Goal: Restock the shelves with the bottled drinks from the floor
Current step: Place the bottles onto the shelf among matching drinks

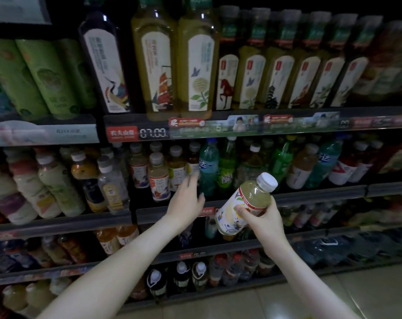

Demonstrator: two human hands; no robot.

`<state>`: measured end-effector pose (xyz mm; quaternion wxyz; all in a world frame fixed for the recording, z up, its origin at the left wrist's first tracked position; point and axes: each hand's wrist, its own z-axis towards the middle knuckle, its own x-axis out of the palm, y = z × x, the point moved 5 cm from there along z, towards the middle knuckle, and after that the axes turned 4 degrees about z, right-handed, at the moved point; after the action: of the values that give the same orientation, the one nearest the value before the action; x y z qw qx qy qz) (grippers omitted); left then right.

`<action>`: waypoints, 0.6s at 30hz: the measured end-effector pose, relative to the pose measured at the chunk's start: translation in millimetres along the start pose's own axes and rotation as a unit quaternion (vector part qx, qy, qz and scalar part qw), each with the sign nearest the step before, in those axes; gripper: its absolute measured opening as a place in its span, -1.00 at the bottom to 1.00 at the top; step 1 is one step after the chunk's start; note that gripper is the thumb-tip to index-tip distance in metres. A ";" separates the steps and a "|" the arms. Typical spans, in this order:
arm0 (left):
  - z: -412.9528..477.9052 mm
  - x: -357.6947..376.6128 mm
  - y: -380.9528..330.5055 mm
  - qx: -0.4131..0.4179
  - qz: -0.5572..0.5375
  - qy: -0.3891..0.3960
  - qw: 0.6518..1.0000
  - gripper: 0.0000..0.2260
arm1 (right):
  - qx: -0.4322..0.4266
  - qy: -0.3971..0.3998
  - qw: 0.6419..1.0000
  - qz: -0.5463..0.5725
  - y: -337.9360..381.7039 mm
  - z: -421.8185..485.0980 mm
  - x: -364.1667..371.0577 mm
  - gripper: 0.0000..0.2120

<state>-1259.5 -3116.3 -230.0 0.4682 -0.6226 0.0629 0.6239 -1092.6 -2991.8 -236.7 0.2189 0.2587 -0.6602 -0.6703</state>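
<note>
My right hand [263,218] grips a pale yellow tea bottle [246,203] with a white cap and a flowered label, tilted with its cap up and to the right, in front of the middle shelf [310,191]. My left hand [187,199] reaches toward the same shelf with straight fingers, its fingertips at a small tea bottle [192,166] in the front row. It holds nothing. Similar small white-capped tea bottles [158,178] stand just left of that hand.
The top shelf [241,125] carries tall tea bottles [198,63] and green cans [45,77]. Blue and green soda bottles [209,164] stand right of my left hand. Lower shelves hold more small bottles [200,275]. Tiled floor [333,295] lies at the bottom right.
</note>
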 end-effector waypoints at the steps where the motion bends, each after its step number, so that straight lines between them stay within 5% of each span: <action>1: 8.9 2.2 -5.4 -0.011 -0.008 -0.014 1.000 -0.39 | -0.001 0.002 1.000 0.000 -1.0 3.8 -5.3 -0.47; 6: 68.2 11.1 -14.1 -0.093 -0.105 -0.076 0.987 -0.21 | -0.006 -0.001 1.000 -0.010 -8.2 18.0 -19.8 -0.45; 10: 119.3 24.6 -6.6 -0.140 -0.173 -0.048 0.974 -0.07 | -0.012 -0.002 1.000 -0.012 -5.8 27.6 -19.2 -0.47; 14: 139.5 31.6 2.4 -0.157 -0.006 -0.020 0.987 -0.17 | -0.026 -0.004 0.999 -0.025 -1.9 39.1 -14.4 -0.51; 18: 104.9 27.0 2.1 -0.089 -0.136 -0.012 0.987 -0.32 | -0.029 -0.021 0.999 -0.019 -6.0 52.3 -9.1 -0.52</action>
<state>-1330.4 -3034.4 -230.9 0.4920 -0.6567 -0.0836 0.5653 -1118.5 -2945.5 -242.5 0.2000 0.2508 -0.6396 -0.6986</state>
